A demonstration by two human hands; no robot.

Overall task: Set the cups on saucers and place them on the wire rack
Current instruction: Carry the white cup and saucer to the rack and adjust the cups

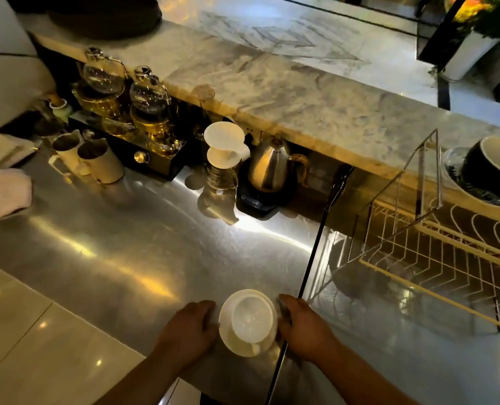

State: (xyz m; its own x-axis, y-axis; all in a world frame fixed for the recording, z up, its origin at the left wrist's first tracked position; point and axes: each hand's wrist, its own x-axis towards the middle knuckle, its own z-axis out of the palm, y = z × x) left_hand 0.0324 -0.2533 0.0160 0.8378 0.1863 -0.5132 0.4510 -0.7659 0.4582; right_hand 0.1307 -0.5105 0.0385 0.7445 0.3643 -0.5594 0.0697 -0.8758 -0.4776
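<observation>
- Head view: a white cup (252,316) sits upright on a white saucer (237,343) at the near edge of the steel tabletop (126,247). The cup is empty and glossy, and its small handle points toward the person.
- The left hand (188,331) presses against the saucer's left rim, fingers curled together on it. The right hand (304,328) grips the right rim beside the cup, fingers closed on the saucer.
- The fingertips of both hands are tucked under or behind the rim, so how far they reach beneath it cannot be told.
- The wire rack (435,258) stands toward the right end of the tabletop, well apart from the cup and cut off by the picture's edge.
- A dark bowl (494,165) on the ledge above the rack is cut off too.
</observation>
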